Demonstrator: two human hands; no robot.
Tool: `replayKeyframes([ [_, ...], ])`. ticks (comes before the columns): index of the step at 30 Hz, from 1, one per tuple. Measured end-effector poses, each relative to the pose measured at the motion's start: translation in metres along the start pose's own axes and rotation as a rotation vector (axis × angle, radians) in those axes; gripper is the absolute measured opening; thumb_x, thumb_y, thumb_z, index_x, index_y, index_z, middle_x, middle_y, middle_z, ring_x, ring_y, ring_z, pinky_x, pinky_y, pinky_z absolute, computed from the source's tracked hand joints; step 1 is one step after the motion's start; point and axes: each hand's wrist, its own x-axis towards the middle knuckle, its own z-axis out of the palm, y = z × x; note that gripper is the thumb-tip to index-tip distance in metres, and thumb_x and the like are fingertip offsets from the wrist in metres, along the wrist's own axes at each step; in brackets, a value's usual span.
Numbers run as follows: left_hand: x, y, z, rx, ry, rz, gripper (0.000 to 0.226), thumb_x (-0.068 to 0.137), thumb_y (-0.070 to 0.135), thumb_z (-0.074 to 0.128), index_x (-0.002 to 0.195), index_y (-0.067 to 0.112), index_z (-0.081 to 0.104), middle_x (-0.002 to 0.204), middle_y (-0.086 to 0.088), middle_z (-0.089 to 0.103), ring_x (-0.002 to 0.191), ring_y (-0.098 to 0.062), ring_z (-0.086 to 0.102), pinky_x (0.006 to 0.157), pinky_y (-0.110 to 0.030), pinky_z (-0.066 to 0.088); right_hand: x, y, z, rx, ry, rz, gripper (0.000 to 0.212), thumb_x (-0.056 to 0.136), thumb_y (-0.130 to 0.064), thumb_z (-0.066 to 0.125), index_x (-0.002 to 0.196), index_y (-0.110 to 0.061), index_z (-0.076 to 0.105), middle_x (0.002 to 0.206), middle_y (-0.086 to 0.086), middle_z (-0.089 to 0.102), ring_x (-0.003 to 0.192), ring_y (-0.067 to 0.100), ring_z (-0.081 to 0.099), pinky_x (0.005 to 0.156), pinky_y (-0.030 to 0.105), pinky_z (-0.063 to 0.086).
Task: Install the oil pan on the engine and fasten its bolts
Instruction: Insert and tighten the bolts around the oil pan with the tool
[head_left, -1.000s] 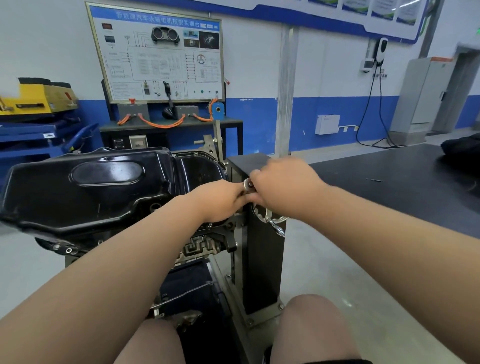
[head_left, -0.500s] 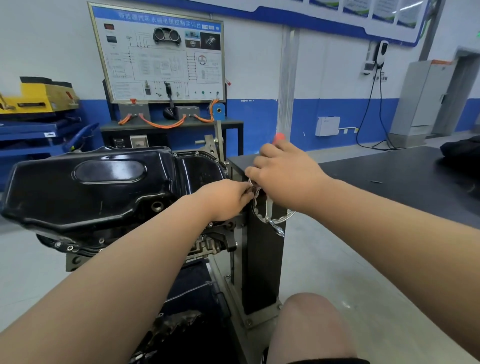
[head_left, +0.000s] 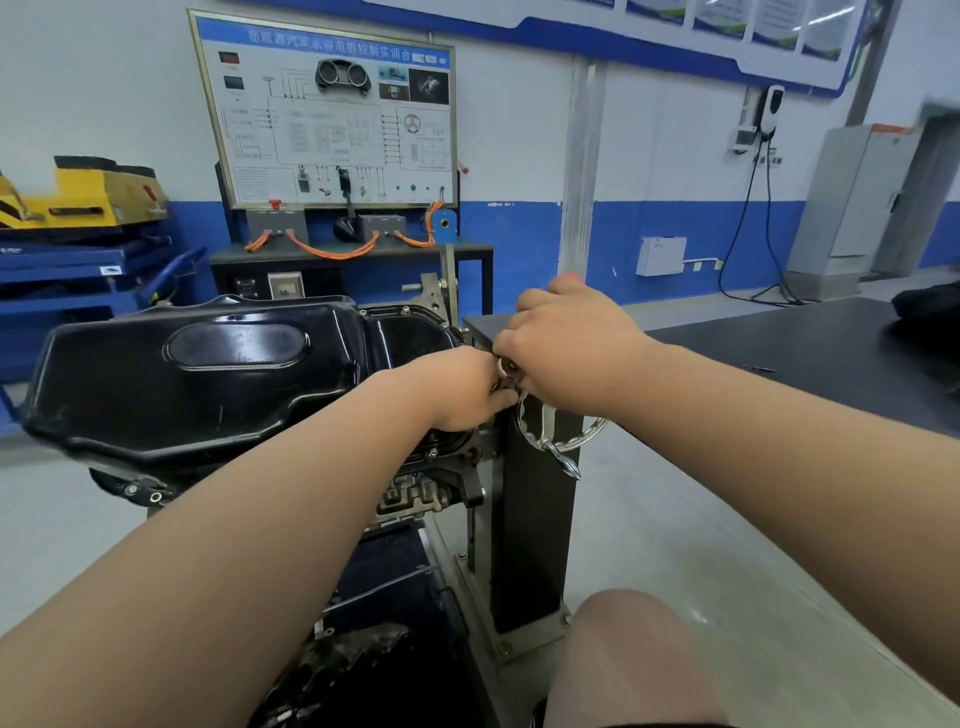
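Black oil pan (head_left: 197, 384); left hand (head_left: 457, 389), right hand (head_left: 571, 348)

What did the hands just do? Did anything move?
The right hand lifted and tipped back a little, so the red-tipped thing it seems to grip now pokes out above its fingers. The left hand stayed beside it at the end of the oil pan. The pan and the handwheel did not move.
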Motion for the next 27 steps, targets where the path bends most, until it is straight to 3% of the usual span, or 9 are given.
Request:
replayKeyframes([
  [4,-0.001,-0.003,-0.001,-0.086,-0.033,-0.054,0.031,0.094,0.017,0.046,0.064,0.026,0.044,0.067,0.006,0.050,0.066,-0.016,0.052,0.058,-0.025,0.039,0.002,-0.018,0.007,0.462,-0.182,0.481,0.060,0.089,-0.065,0.035,0.056,-0.016,0.045,0.053,0.000,0.046,0.048,0.014,0.044,0.048,0.024,0.030],
  [8,-0.003,-0.003,0.002,-0.045,-0.076,-0.051,0.024,0.096,0.029,0.044,0.074,0.021,0.050,0.072,0.005,0.052,0.074,-0.020,0.055,0.066,-0.028,0.039,0.001,-0.014,0.004,0.200,-0.095,0.213,0.039,0.090,-0.052,0.050,0.077,-0.016,0.057,0.067,-0.003,0.049,0.065,0.014,0.048,0.047,0.026,0.026],
  [11,-0.002,-0.003,0.001,-0.085,-0.035,-0.047,0.026,0.099,0.043,0.041,0.097,0.021,0.055,0.080,0.005,0.053,0.078,-0.017,0.052,0.071,-0.029,0.037,0.002,0.000,0.002,-0.031,0.038,-0.075,0.017,0.092,-0.029,0.053,0.105,-0.020,0.058,0.093,-0.002,0.060,0.098,0.021,0.049,0.074,0.031,0.038],
  [13,0.000,-0.003,-0.002,-0.092,-0.018,-0.027,0.019,0.099,0.035,0.042,0.089,0.024,0.054,0.079,0.007,0.052,0.079,-0.017,0.052,0.069,-0.027,0.036,0.003,-0.005,0.004,0.045,0.013,0.028,0.019,0.094,-0.035,0.048,0.100,-0.020,0.059,0.084,-0.001,0.057,0.087,0.021,0.050,0.077,0.033,0.034],
  [15,-0.004,-0.002,-0.006,-0.085,-0.027,-0.025,0.024,0.095,0.022,0.043,0.072,0.027,0.047,0.077,0.006,0.053,0.078,-0.019,0.052,0.069,-0.029,0.039,0.006,-0.017,0.008,0.203,-0.093,0.272,0.042,0.097,-0.050,0.033,0.086,-0.020,0.059,0.067,-0.001,0.048,0.063,0.016,0.045,0.065,0.030,0.031],
  [18,-0.007,0.000,-0.006,-0.094,-0.037,-0.042,0.029,0.088,0.010,0.044,0.065,0.027,0.045,0.081,-0.003,0.060,0.078,-0.023,0.056,0.071,-0.033,0.048,0.007,-0.028,0.016,0.365,-0.177,0.479,0.053,0.096,-0.055,0.023,0.081,-0.019,0.059,0.063,0.001,0.046,0.055,0.014,0.040,0.047,0.025,0.025],
  [22,-0.008,0.002,0.002,-0.092,-0.011,-0.027,0.030,0.098,0.021,0.039,0.069,0.028,0.042,0.071,0.007,0.051,0.066,-0.015,0.050,0.056,-0.024,0.034,0.006,-0.014,0.008,0.273,-0.199,0.309,0.041,0.095,-0.050,0.038,0.076,-0.019,0.057,0.064,-0.001,0.045,0.057,0.014,0.043,0.047,0.026,0.026],
  [25,-0.003,0.004,0.004,-0.093,-0.030,-0.042,0.027,0.102,0.034,0.035,0.097,0.017,0.055,0.076,0.007,0.049,0.068,-0.012,0.048,0.068,-0.027,0.035,0.002,-0.004,0.002,-0.010,-0.068,-0.002,0.011,0.095,-0.024,0.049,0.097,-0.017,0.058,0.079,0.000,0.052,0.084,0.020,0.045,0.063,0.033,0.037],
  [27,-0.003,0.005,0.003,-0.065,-0.028,-0.038,0.033,0.102,0.034,0.035,0.111,0.012,0.057,0.085,0.002,0.049,0.078,-0.017,0.048,0.074,-0.028,0.034,0.001,-0.002,0.003,-0.054,-0.005,-0.051,0.012,0.092,-0.018,0.051,0.101,-0.018,0.059,0.090,0.001,0.057,0.091,0.022,0.048,0.078,0.036,0.039],
])
